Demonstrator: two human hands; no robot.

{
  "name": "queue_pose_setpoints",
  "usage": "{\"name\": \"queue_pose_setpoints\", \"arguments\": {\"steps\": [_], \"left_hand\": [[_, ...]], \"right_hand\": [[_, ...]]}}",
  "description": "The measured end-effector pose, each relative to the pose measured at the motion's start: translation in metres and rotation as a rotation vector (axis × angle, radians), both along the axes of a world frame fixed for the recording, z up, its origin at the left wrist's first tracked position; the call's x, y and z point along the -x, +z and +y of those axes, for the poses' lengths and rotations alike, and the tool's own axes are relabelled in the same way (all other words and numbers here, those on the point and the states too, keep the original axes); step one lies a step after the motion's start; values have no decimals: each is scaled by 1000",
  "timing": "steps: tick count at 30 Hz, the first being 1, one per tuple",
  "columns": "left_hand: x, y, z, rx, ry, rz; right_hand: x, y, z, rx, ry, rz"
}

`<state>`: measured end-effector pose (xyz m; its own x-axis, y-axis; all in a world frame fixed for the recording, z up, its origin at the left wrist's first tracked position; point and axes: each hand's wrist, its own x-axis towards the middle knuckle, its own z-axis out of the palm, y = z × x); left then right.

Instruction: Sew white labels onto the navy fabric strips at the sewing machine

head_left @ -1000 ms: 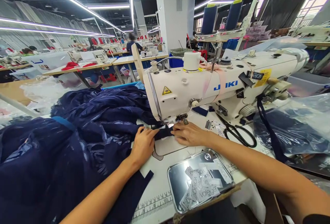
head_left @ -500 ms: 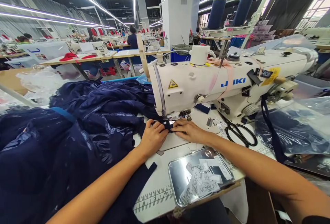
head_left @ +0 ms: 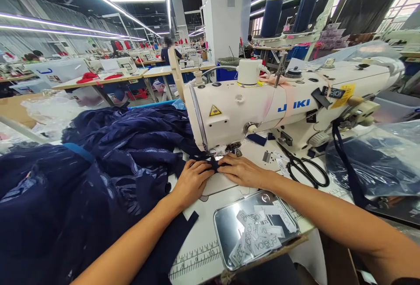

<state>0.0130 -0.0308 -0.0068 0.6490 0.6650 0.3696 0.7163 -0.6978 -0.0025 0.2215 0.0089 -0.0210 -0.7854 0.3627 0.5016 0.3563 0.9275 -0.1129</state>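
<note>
A white sewing machine (head_left: pixel 229 114) stands over the worktable, its needle area just beyond both hands. My left hand (head_left: pixel 193 180) presses dark navy fabric (head_left: pixel 215 164) on the machine bed, fingers bent and close together. On the right side of that same piece, my right hand (head_left: pixel 241 170) holds its edge with the fingers together. The fingertips of both hands are close to each other, below the presser foot, which is partly hidden. A big heap of navy garments (head_left: pixel 131 140) lies left of the machine.
A metal tray (head_left: pixel 223 243) with white labels (head_left: pixel 262 239) sits at the table's front edge. Black scissors (head_left: pixel 306 171) lie right of my right hand. Bagged navy fabric (head_left: pixel 377 162) is at far right. Thread cones (head_left: pixel 271 15) stand behind the machine.
The view has shifted slightly. My left hand's fingers lie flatter and more stretched over the fabric; my right hand stays at nearly the same place.
</note>
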Motion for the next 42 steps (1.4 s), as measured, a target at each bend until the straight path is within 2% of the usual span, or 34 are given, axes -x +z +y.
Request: {"name": "queue_pose_setpoints", "arguments": {"steps": [8,19,25,36,39,42], "left_hand": [[1,2,-1,74,21,12],[2,6,3,109,45,15],[7,4,12,85,29,10],[11,-1,30,21,45,4],[8,0,27,-33,75,15],[2,2,16,-140,154,55]], "right_hand": [[-1,1,2,-21,10,-3],[4,4,-3,-48,-59,-90],[5,4,-3,-44,-98,-129],[2,5,4,153,-145,-195],[4,3,7,188,-174,-184],[8,3,9,190,-271,-180]]}}
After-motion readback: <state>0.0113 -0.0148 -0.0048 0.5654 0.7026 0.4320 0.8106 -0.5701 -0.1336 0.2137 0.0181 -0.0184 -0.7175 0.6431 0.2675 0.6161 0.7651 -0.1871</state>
